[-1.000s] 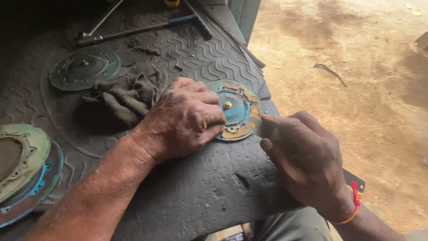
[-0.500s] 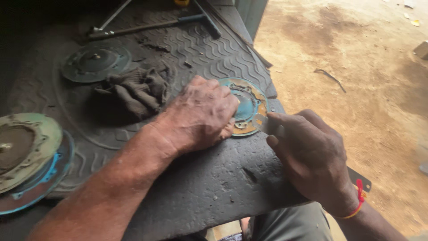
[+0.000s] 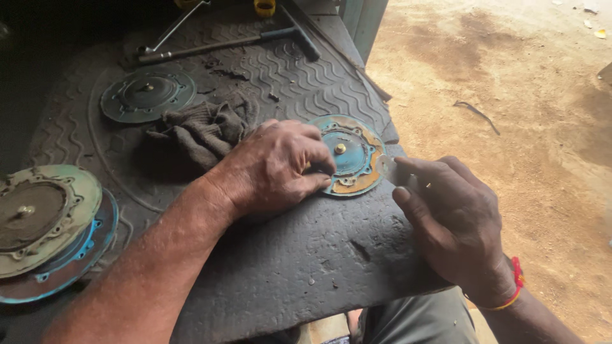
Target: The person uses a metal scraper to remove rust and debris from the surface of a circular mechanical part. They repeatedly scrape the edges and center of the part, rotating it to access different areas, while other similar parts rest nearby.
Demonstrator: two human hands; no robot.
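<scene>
A round blue metal disc [image 3: 354,153] with a rusty orange rim and a brass centre stud lies on a dark rubber mat [image 3: 299,255]. My left hand [image 3: 274,167] rests on the disc's left side, fingers curled over its edge, holding it down. My right hand [image 3: 446,216] is just right of the disc, gripping a thin flat metal blade [image 3: 386,168] whose tip touches the disc's right rim. A red and yellow thread band circles my right wrist.
A dark crumpled rag [image 3: 201,130] lies left of the disc. Another grey disc [image 3: 148,94] sits farther back. Two stacked discs [image 3: 48,226] are at the left edge. A long T-handle wrench [image 3: 229,43] lies at the back. Sandy ground [image 3: 510,95] spreads to the right.
My left hand shifted left off the disc's centre, uncovering the brass stud. My right hand moved the blade slightly up along the right rim. The view drifted a little.
</scene>
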